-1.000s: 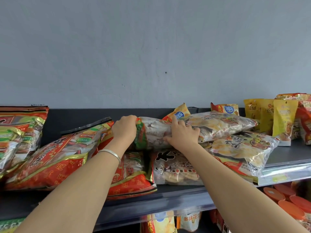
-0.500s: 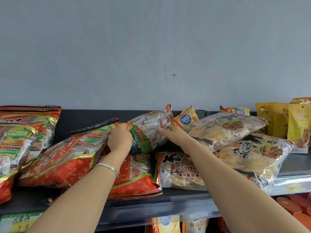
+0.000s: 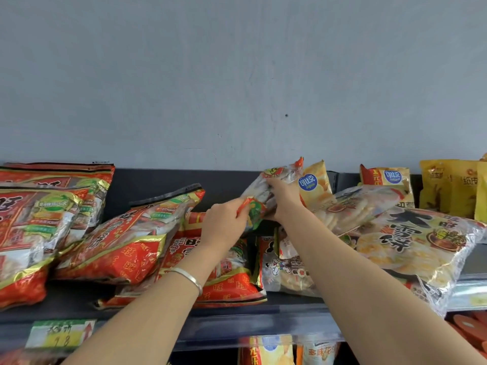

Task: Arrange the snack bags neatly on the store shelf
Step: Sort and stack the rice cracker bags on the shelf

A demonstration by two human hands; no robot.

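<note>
Grey plastered wall behind, with a dark metal store shelf [image 3: 79, 299] below it, crowded with bags. Task item: a clear-and-red crinkly plastic snack bag of pale crackers [image 3: 257, 196], held above the pile near the middle of the shelf, toward its back edge. Its long axis is tilted, the low end toward the left and front, the high end with the red crimped seal toward the back wall and right. The left hand [image 3: 226, 225] is at the low end, fingers curled round the red-green corner and gripping it. The right hand [image 3: 284, 201] is further up and back, fingers wrapped over the midsection from above, also gripping. The bag thus spans the two hands, the left nearer the front edge, the right nearer the back panel. Beneath it lie a flat red-and-gold foil bag [image 3: 229, 283] and a clear bag with a cartoon dog print [image 3: 284, 270]. To the left, a large red-and-gold foil bag [image 3: 118, 238] leans. To the right, a clear bag of round yellow crackers with large black characters [image 3: 421, 243] overhangs the front edge. A yellow chip bag with a blue round logo [image 3: 313, 183] stands just behind the right hand; contact cannot be told. Judgement: the next move turns on swinging the high end until the long axis matches the neighbours. The right hand holds the end that must travel, and the left serves as pivot. The bare strip at the back edge, between the leaning foil bag and the chip bag, looks the likely slot.
</note>
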